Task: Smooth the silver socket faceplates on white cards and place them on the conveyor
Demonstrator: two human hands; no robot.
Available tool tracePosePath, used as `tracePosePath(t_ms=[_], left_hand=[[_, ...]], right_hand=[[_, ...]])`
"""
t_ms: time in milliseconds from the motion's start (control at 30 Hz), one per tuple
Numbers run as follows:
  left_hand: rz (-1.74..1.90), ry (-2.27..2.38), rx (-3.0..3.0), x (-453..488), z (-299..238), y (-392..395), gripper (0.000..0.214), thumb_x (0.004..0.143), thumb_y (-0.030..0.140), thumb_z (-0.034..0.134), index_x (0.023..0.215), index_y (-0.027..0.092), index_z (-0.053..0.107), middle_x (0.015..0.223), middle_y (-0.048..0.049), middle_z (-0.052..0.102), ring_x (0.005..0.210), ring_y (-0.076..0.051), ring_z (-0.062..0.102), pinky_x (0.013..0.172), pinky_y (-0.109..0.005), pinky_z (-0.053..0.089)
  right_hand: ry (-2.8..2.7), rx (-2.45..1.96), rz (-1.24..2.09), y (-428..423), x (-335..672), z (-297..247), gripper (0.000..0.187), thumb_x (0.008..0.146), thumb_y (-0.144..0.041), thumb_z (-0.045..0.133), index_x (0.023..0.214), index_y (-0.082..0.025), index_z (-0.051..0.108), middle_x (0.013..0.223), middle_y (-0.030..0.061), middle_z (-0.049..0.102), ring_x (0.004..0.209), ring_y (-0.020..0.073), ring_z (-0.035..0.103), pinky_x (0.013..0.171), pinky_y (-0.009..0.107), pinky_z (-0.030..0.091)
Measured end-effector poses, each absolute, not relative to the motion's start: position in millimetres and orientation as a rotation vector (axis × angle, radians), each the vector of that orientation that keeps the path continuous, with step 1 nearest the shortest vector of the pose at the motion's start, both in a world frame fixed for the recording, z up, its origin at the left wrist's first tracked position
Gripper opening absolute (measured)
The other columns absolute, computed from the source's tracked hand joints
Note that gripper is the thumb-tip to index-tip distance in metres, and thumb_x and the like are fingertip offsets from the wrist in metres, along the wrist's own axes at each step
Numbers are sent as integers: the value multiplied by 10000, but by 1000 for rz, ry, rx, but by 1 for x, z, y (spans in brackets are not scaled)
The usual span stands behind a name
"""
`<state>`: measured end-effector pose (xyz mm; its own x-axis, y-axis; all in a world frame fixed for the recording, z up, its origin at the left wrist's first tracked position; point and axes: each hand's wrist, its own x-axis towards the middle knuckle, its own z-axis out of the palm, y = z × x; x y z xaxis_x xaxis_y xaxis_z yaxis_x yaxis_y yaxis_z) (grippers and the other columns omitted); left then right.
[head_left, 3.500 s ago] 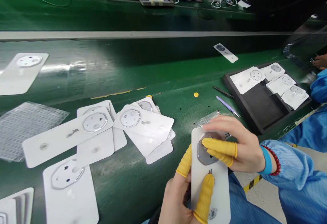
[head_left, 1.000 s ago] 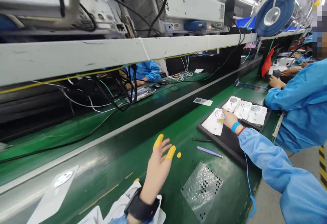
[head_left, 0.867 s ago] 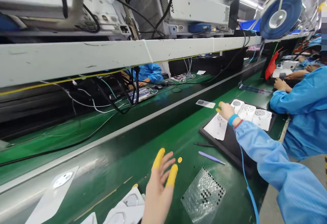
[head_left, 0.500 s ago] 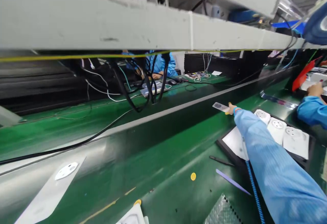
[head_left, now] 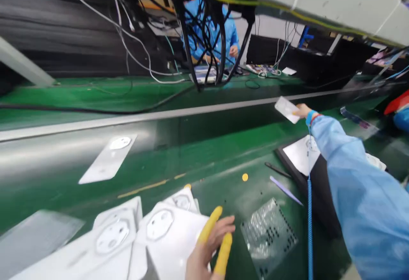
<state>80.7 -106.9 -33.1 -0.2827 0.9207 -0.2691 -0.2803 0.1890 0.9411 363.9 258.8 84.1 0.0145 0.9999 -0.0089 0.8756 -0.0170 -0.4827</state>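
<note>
The right hand (head_left: 302,110) pinches a white card (head_left: 285,109) above the green belt (head_left: 204,161) at upper right, where a loose grip could drop it. The open left hand (head_left: 207,250), with yellow finger covers (head_left: 223,254), sits at the card pile (head_left: 172,224) at bottom centre and could knock it askew.

The left hand (head_left: 206,254) runs off the lower edge of view.

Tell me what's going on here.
A person at a green workbench holds a white card out in their right hand, the arm in a blue sleeve. Their left hand, wearing yellow finger cots, is open beside a pile of white cards. Nearby lie bubble wrap and tweezers, and a black tray holds more white cards.
</note>
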Motion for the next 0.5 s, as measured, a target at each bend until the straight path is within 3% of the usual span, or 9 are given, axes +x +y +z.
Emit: tracePosePath(t_ms=[100, 200, 267, 333, 433, 500], left_hand=[[1404, 1221, 684, 100, -22, -105, 536, 742, 492, 722, 1175, 210, 581, 1047, -136, 730, 884, -250, 706, 850, -387, 530], [1457, 1101, 646, 117, -13, -100, 777, 733, 566, 690, 1368, 244, 381, 1362, -185, 563, 1137, -299, 625, 888, -422, 524], [1517, 1152, 668, 120, -10, -100, 827, 754, 540, 678, 1430, 258, 294, 1441, -174, 486, 1214, -315, 570, 927, -434, 507], [1601, 1248, 708, 114, -8, -101, 875, 785, 447, 681, 1483, 266, 187, 1466, -149, 460, 1274, -305, 514, 978, -419, 473], [1664, 1384, 768, 88, -11, -105, 981, 761, 335, 721, 1516, 277, 98, 1515, -111, 399, 1367, -274, 399, 1053, -383, 401], [1632, 1458, 802, 69, -16, -106, 859, 718, 309, 747, 1464, 234, 328, 1467, -105, 470, 1357, -285, 407, 1068, -378, 377]], right_hand=[[-1994, -1686, 895, 206, 321, 92, 209, 920, -245, 601, 1076, -107, 589, 987, 61, 667, 805, 141, 665, 691, 291, 585], [-2055, -1409, 1237, 112, 274, 74, 189, 837, -214, 696, 978, -117, 614, 868, 40, 706, 694, 146, 681, 561, 256, 591], [-2117, -1254, 1415, 41, 254, 52, 218, 739, -221, 783, 867, -132, 631, 780, 15, 708, 617, 147, 678, 501, 243, 580], [-2167, -983, 1548, -19, 251, 27, 233, 810, -284, 715, 974, -150, 618, 777, 15, 708, 606, 138, 679, 510, 242, 579], [-2189, -944, 1059, -69, 271, -16, 495, 827, -354, 698, 1256, -195, 509, 1039, 80, 687, 883, 183, 686, 716, 335, 604], [-2186, -1000, 705, -79, 288, -42, 493, 785, -361, 744, 1222, -220, 564, 1178, 113, 637, 1079, 247, 613, 890, 460, 544]])
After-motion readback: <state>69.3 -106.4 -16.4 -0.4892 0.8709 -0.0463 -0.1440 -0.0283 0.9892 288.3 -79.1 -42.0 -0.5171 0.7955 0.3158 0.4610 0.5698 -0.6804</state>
